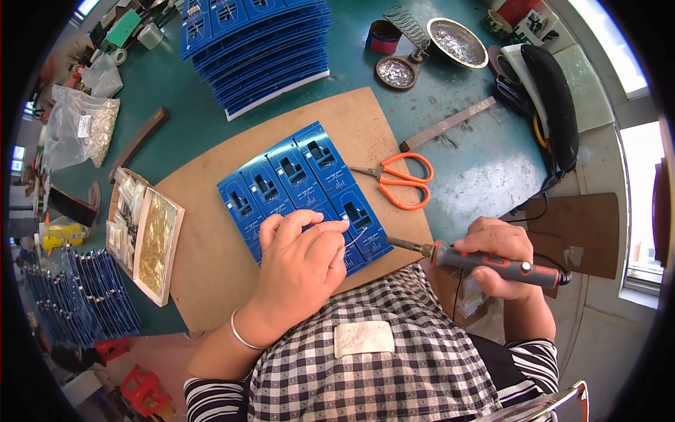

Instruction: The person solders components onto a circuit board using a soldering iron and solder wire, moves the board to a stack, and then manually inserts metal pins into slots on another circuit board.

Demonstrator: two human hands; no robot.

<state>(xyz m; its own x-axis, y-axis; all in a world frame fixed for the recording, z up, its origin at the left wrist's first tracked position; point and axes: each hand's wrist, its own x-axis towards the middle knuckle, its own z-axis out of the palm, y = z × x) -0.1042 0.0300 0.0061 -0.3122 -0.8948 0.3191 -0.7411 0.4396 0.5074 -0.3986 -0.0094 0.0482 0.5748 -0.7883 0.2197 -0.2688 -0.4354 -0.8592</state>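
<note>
A blue circuit board panel (299, 179) lies on a brown wooden board (211, 232) on the green table. My left hand (302, 264) rests on the near part of the panel, fingers curled with the tips pressing on it. My right hand (503, 257) grips a soldering iron (485, 259) with a dark and orange handle. Its metal tip points left and hovers just off the panel's near right corner. A thin bracelet sits on my left wrist.
Orange scissors (401, 179) lie right of the panel. A tall stack of blue panels (260, 49) stands at the back. Metal dishes (457, 41) and a coil iron stand (408, 24) are at the back right. Trays of small parts (155, 243) sit left, more blue boards (84, 295) beyond.
</note>
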